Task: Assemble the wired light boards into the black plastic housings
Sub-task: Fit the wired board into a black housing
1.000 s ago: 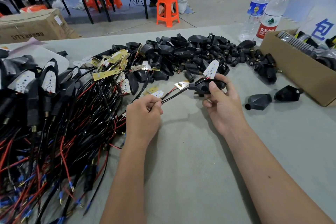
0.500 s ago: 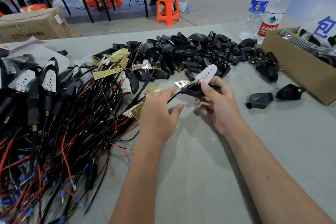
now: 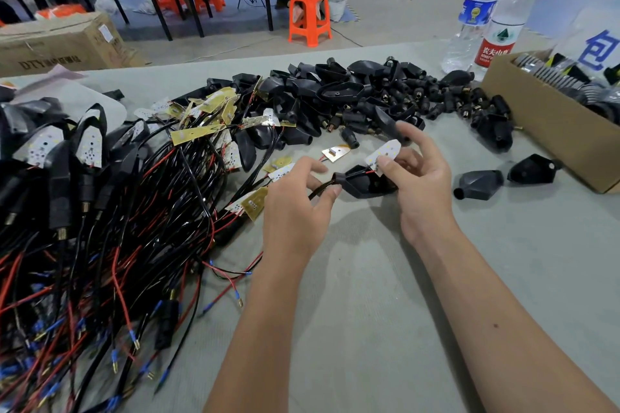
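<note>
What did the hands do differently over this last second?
The left hand let go of the wires farther back and now pinches them at the housing neck. The right hand now pinches the white light board above the housing. The piles stayed put.

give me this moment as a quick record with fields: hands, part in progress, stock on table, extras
left hand: pinches the black cable at the housing's neck
right hand: holds the white light board, thumb on it
housing: black, between both hands, board not yet seated
wired boards: tangled pile, left of the hands
empty housings: heap at the table's far side, two loose ones at right
extras: cardboard box, two water bottles
</note>
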Demonstrator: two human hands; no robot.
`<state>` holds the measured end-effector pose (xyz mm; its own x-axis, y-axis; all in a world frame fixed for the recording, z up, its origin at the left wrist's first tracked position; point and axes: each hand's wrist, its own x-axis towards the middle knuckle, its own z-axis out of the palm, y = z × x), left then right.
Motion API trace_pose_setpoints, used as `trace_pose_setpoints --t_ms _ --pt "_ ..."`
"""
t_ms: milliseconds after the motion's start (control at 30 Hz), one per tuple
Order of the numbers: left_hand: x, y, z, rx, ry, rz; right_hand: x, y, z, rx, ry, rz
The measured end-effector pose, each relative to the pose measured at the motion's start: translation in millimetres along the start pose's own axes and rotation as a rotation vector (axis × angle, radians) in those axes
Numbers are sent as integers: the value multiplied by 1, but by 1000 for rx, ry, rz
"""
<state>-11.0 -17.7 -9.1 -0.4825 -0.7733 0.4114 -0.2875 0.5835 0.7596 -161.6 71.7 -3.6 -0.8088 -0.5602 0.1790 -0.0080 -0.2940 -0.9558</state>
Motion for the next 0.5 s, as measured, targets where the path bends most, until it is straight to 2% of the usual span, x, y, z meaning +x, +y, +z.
trace_pose_setpoints --t_ms 100,200,300,500 --pt "-1 0 -2 40 -33 50 -2 -2 1 -40 9 12" --pt "-2 3 -3 79 3 52 -4 -1 2 -45 39 44" --pt "0 5 -1 37 38 48 -7 -1 6 -96 54 37" --pt "0 9 7 -78 8 94 -7 3 8 -170 83 22"
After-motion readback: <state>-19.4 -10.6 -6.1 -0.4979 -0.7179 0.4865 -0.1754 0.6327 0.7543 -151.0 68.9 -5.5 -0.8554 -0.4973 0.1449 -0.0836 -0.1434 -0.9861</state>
